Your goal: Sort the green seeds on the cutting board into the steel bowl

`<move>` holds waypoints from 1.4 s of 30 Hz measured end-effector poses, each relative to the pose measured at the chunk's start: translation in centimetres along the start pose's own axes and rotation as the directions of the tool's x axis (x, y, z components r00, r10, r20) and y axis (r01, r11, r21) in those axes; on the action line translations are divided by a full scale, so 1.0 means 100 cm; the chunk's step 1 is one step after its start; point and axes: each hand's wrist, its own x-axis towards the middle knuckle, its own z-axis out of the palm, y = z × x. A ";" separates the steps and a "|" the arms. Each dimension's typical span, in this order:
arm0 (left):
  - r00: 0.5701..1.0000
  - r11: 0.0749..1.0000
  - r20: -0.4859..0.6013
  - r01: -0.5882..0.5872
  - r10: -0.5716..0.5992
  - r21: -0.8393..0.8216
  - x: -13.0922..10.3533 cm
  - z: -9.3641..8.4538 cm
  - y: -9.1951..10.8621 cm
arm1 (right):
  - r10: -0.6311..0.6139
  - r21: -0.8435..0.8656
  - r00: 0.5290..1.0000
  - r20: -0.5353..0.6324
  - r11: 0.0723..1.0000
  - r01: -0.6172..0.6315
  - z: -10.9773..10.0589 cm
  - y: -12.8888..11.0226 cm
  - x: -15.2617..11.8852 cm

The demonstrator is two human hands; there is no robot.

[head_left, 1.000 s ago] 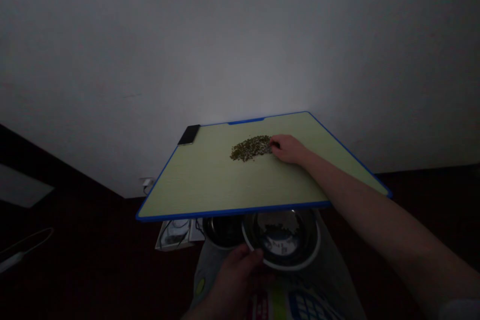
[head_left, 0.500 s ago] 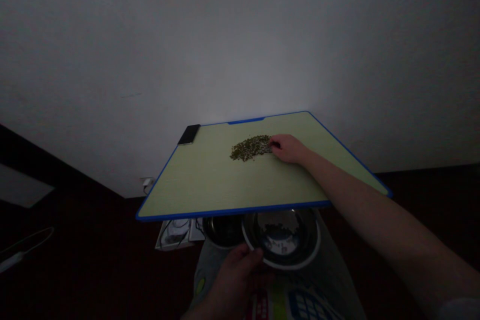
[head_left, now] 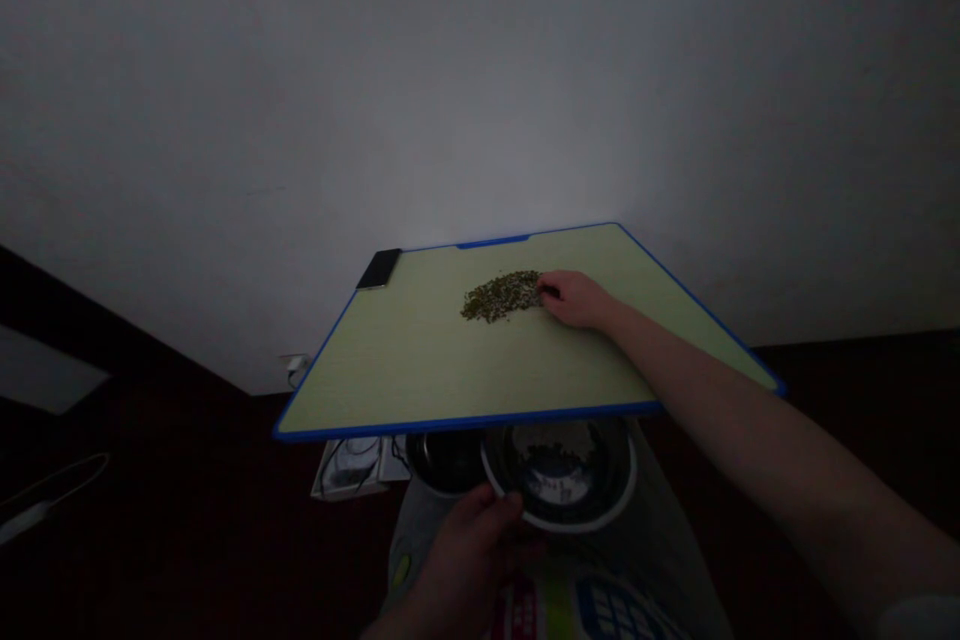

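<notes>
A flat pile of small greenish-brown bits [head_left: 499,297] lies mid-table on the pale green tabletop [head_left: 420,370]. My right hand [head_left: 571,298] rests at the pile's right end, its fingers curled and pinched together; whatever is between them is too small to name. Below the table's near edge, my left hand [head_left: 480,530] grips the rim of a shiny metal bowl [head_left: 559,475], thumb on the rim. Some dark bits lie inside that bowl. Another dark metal bowl [head_left: 446,460] stands to its left, partly hidden by the table edge.
A black phone [head_left: 379,269] lies at the table's far left corner. The table's far edge stands by a pale wall [head_left: 480,100]. A white box with cables [head_left: 349,467] is below the near left edge. A plug sits in a wall socket [head_left: 297,362] at left.
The held metal bowl has shifted very slightly left and up. Both hands stay in nearly the same places.
</notes>
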 end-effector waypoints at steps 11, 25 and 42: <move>1.000 0.999 -0.021 -0.021 0.020 -0.030 -0.004 -0.001 0.004 | -0.040 0.008 0.999 -0.016 0.999 0.040 0.006 0.004 0.001; 0.999 1.000 -0.036 -0.011 0.011 0.004 -0.009 -0.003 0.005 | -0.032 -0.029 0.999 -0.020 0.999 0.031 0.008 0.002 0.003; 0.999 1.000 -0.037 -0.011 0.011 -0.012 -0.009 -0.003 0.002 | -0.008 -0.046 1.000 -0.013 0.999 0.007 0.007 0.000 0.003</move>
